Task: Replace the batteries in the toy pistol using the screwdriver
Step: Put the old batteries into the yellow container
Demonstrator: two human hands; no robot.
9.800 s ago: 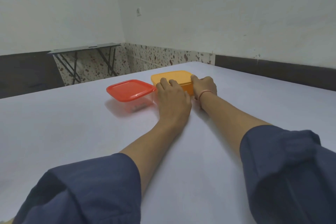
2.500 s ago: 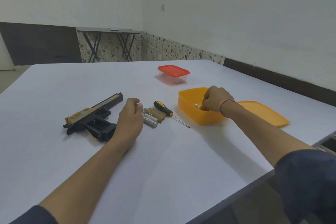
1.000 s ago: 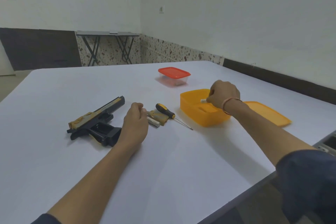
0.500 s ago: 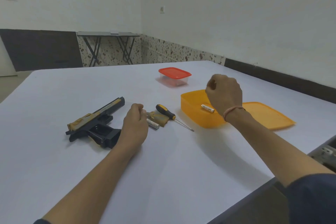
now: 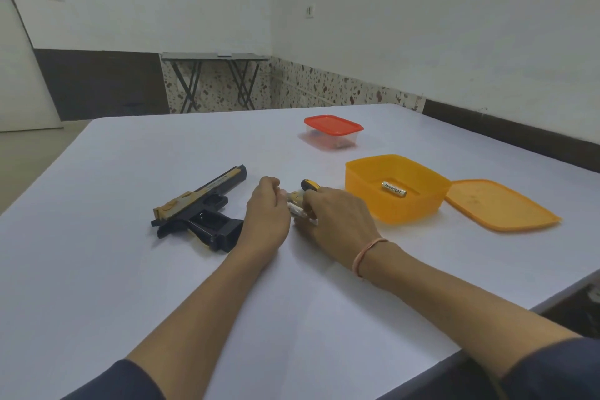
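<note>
The toy pistol lies flat on the white table. Just right of it the left hand rests in a curled fist. Further right, the right hand reaches down over loose batteries beside the screwdriver. Whether it grips one cannot be told. Beyond stands an open orange box.
</note>
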